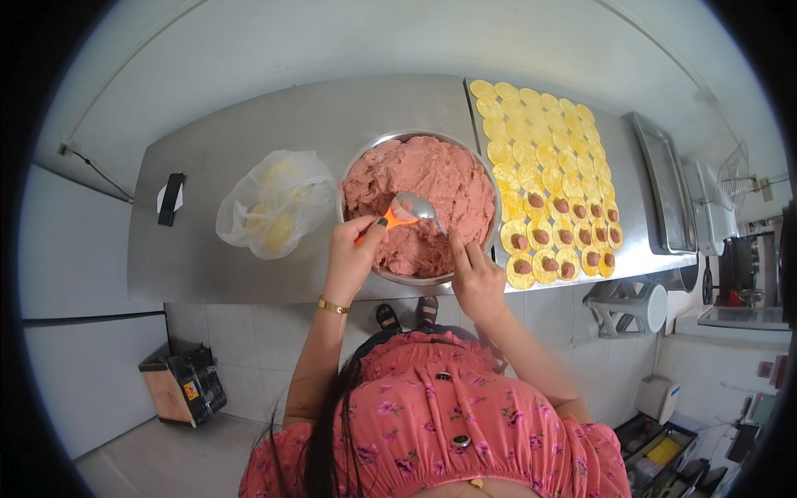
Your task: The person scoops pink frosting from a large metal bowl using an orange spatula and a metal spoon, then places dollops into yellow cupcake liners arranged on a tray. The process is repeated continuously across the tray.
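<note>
A large steel bowl (496, 217) of pink ground meat (432, 170) stands in front of me on the metal table. My left hand (357, 246) is closed around a small orange scoop (402, 217), whose exact kind is partly hidden by the fingers. My right hand (476, 278) grips a metal spoon (419, 206) by its handle. The spoon's bowl touches or overlaps the scoop just over the meat. To the right, thin yellow round wrappers (523, 153) lie in rows. Those nearest me carry small lumps of meat (541, 236).
Left of the bowl sits a clear plastic bag (278, 203) with yellow contents. A black strip-shaped object (171, 199) lies farther left. A metal tray (664, 183) rests at the table's right end, with a grey stool (627, 309) below. A box (183, 386) stands on the floor.
</note>
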Demonstrator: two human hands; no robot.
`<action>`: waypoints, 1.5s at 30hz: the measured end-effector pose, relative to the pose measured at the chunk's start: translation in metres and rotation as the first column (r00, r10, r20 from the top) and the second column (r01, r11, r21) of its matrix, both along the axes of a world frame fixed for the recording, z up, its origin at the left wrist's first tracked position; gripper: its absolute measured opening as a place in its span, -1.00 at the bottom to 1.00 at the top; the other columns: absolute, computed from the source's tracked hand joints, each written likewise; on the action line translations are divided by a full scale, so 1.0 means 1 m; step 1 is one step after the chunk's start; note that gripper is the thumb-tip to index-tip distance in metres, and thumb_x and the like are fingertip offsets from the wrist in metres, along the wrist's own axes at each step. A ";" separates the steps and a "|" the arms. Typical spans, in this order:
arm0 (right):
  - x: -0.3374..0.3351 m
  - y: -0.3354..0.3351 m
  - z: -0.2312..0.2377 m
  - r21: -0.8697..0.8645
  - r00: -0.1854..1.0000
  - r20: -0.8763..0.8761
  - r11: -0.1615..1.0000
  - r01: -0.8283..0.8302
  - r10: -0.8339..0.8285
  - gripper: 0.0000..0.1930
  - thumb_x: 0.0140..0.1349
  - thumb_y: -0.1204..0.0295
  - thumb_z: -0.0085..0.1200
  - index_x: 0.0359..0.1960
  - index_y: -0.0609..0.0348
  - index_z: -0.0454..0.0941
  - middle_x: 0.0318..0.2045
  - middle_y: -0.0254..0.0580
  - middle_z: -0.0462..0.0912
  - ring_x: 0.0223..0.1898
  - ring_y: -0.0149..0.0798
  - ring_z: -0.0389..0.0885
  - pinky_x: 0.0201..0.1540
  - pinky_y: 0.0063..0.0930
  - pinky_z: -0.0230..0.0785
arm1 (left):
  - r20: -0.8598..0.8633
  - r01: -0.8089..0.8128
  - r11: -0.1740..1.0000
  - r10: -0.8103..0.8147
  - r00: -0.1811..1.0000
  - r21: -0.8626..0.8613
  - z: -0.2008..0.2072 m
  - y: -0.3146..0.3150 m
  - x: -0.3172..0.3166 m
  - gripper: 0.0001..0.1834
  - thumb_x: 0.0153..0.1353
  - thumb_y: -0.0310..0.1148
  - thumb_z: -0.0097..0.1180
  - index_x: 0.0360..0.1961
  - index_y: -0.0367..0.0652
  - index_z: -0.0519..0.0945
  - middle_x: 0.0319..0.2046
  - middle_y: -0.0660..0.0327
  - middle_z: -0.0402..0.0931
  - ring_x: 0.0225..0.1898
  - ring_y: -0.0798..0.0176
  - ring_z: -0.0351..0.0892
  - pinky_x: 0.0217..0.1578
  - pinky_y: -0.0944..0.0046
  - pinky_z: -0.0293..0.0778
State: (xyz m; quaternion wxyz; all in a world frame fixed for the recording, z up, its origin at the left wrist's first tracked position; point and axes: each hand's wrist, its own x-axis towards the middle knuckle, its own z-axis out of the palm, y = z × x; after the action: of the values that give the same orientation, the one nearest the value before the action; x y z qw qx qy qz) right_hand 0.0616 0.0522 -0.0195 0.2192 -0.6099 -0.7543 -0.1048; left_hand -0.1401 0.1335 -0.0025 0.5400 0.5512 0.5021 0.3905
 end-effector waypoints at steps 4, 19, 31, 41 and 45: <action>0.002 0.005 0.012 -0.104 0.964 -0.264 0.994 0.015 -0.043 -0.47 -0.04 0.61 0.03 0.09 0.12 0.46 -0.49 -0.12 0.48 -0.59 -0.14 0.54 -0.58 -0.33 0.37 | 0.074 0.010 1.000 -0.011 0.997 0.009 -0.001 -0.005 -0.004 -0.74 0.20 -0.40 0.05 -0.60 -0.30 0.50 -0.73 0.39 0.30 -0.66 0.56 0.17 -0.64 0.43 0.08; 0.043 0.013 0.063 -0.389 0.900 -0.397 0.921 0.016 -0.183 -0.64 0.00 0.57 -0.02 -0.12 0.12 0.62 -0.41 0.14 0.61 -0.37 0.12 0.60 -0.30 -0.11 0.45 | -0.471 0.298 0.802 -0.024 0.882 0.518 0.039 -0.001 0.059 -0.91 0.13 -0.44 0.11 -0.46 -0.23 0.55 -0.63 -0.01 0.47 -0.60 -0.04 0.51 -0.57 0.18 0.36; 0.048 0.017 0.059 -0.345 0.929 -0.338 0.938 0.024 -0.148 -0.61 0.01 0.58 -0.01 -0.05 0.16 0.54 -0.50 0.07 0.58 -0.49 0.09 0.59 -0.42 -0.10 0.43 | -0.663 0.317 0.788 0.148 0.734 0.528 0.036 0.001 0.068 -0.84 0.14 -0.36 0.09 -0.54 -0.17 0.51 -0.67 0.02 0.46 -0.62 -0.08 0.49 -0.61 0.04 0.33; 0.025 0.006 0.062 -0.033 1.000 -0.006 0.999 -0.021 0.021 -0.44 -0.06 0.53 0.03 0.11 0.20 0.41 -0.51 -0.24 0.39 -0.61 -0.28 0.51 -0.61 -0.47 0.39 | -0.099 0.062 0.996 -0.068 0.993 -0.062 0.016 0.030 0.016 -0.77 0.16 -0.39 0.05 -0.57 -0.31 0.52 -0.74 0.31 0.30 -0.66 0.48 0.19 -0.62 0.36 0.12; 0.023 0.009 0.045 -0.024 0.981 0.170 0.996 -0.087 0.090 -0.39 -0.07 0.47 0.00 0.15 0.26 0.36 -0.50 -0.31 0.34 -0.56 -0.38 0.47 -0.57 -0.55 0.39 | 0.114 0.108 0.976 -0.088 0.990 -0.191 0.026 0.025 0.006 -0.77 0.17 -0.41 0.04 -0.61 -0.25 0.51 -0.71 0.46 0.25 -0.66 0.57 0.12 -0.65 0.45 -0.01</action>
State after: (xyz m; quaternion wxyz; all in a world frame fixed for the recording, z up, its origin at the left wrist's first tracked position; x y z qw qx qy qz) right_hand 0.0848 0.0615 0.0255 0.1529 -0.5665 -0.7974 -0.1406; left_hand -0.1340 0.1582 0.0231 0.6361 0.4979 0.4814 0.3402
